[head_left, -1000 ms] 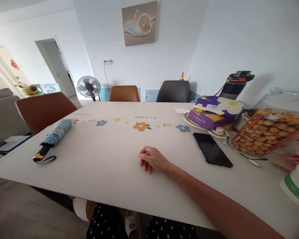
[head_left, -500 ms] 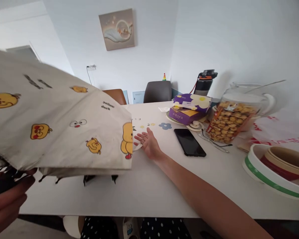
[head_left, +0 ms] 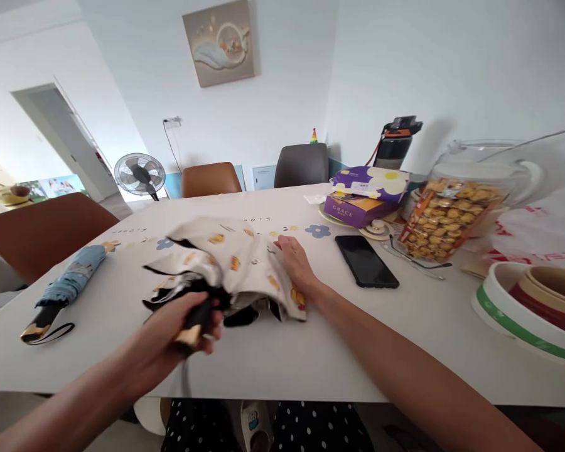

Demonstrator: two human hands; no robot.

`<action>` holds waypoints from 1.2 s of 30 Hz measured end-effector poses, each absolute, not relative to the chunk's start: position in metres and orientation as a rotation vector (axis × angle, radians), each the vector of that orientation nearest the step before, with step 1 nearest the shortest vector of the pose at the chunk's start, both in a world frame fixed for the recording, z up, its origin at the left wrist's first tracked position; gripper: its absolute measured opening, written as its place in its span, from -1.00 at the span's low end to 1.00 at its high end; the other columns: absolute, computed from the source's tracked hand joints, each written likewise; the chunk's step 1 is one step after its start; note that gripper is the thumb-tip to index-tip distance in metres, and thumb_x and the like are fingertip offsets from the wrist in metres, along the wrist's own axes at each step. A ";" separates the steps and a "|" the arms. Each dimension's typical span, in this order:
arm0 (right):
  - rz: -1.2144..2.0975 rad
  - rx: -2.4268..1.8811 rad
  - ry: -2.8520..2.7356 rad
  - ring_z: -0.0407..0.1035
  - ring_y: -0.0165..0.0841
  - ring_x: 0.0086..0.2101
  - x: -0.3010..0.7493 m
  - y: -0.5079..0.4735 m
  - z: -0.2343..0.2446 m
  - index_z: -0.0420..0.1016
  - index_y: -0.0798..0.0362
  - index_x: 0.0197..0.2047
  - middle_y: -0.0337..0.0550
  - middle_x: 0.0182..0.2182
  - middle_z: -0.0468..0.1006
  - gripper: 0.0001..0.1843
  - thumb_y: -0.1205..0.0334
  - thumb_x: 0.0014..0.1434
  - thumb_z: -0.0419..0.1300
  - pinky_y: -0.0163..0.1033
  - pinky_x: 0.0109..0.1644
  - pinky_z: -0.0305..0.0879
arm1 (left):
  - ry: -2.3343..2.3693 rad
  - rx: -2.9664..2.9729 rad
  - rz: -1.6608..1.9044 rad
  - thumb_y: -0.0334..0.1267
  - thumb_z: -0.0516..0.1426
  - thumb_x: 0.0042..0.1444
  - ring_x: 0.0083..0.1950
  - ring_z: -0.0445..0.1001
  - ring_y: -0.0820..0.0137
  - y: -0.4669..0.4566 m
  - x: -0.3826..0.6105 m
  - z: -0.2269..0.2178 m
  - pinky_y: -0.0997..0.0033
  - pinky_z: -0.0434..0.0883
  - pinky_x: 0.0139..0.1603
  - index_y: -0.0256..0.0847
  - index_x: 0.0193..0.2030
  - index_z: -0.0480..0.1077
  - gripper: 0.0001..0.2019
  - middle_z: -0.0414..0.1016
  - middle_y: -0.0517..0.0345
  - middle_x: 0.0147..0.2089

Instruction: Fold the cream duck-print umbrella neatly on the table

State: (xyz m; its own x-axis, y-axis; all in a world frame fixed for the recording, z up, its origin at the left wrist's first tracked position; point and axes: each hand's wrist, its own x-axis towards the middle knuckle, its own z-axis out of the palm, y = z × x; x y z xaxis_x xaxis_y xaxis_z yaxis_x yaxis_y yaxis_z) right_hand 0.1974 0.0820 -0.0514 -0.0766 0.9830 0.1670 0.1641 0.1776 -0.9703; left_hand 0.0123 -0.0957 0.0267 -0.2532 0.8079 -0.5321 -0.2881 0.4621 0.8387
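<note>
White wall [head_left: 292,63], light-blue band low down; framed picture [head_left: 219,43] up top, outlet [head_left: 172,121] with cord below; doorway [head_left: 70,132] at left, fan [head_left: 140,174] near it; brown chairs [head_left: 210,180] plus grey chair [head_left: 301,164] around white table [head_left: 282,367]; light brighter left.

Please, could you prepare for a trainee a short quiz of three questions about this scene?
1. True or false: the left hand grips the black-and-gold handle of the white cloth umbrella with yellow prints.

2. Where is the folded light-blue cloth umbrella, seen by the wearer?
A) right of the white one
B) left of the white one
C) on top of the white one

3. Fill in: the flat black rectangular phone lies to the ____ of the right hand.

Key: 1 true; 2 B; 3 right.
</note>
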 end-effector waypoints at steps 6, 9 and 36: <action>0.772 -1.357 -1.624 0.24 -0.19 0.01 0.199 0.082 -0.052 0.29 0.02 -0.07 -0.08 -0.04 0.41 -0.60 -0.08 0.20 -0.08 0.01 0.18 -0.03 | 1.335 0.590 0.963 -0.29 0.06 0.07 -0.43 0.48 0.40 -0.031 0.038 -0.016 0.40 0.43 -0.41 -0.34 -0.32 0.34 -0.86 0.47 -0.01 -0.33; 0.560 -1.323 -1.703 0.16 -0.17 0.09 0.196 0.076 -0.045 0.26 0.05 -0.01 -0.01 0.03 0.37 -0.60 -0.01 0.21 -0.05 0.07 0.25 -0.23 | 1.286 0.696 0.904 -0.20 0.06 0.09 -0.47 0.48 0.38 -0.022 0.031 -0.025 0.43 0.38 -0.46 -0.34 -0.30 0.34 -0.80 0.47 -0.02 -0.39; 0.274 -1.711 -1.634 0.29 -0.08 0.01 0.235 0.125 -0.036 0.16 0.18 0.06 0.19 0.04 0.33 -0.43 0.25 -0.03 0.15 -0.02 0.02 0.23 | 1.208 0.649 1.120 -0.01 -0.01 0.11 -0.53 0.49 0.32 -0.019 0.019 -0.046 0.37 0.32 -0.42 -0.28 -0.22 0.26 -0.67 0.46 0.09 -0.46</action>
State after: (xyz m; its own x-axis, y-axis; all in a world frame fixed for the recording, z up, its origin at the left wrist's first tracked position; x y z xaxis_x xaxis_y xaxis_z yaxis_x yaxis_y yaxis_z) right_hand 0.2353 0.1249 -0.0361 0.1653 0.9295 0.3296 0.7710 0.0866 -0.6309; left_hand 0.0187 -0.0187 -0.0455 -0.0372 0.9195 -0.3913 -0.3204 0.3599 0.8762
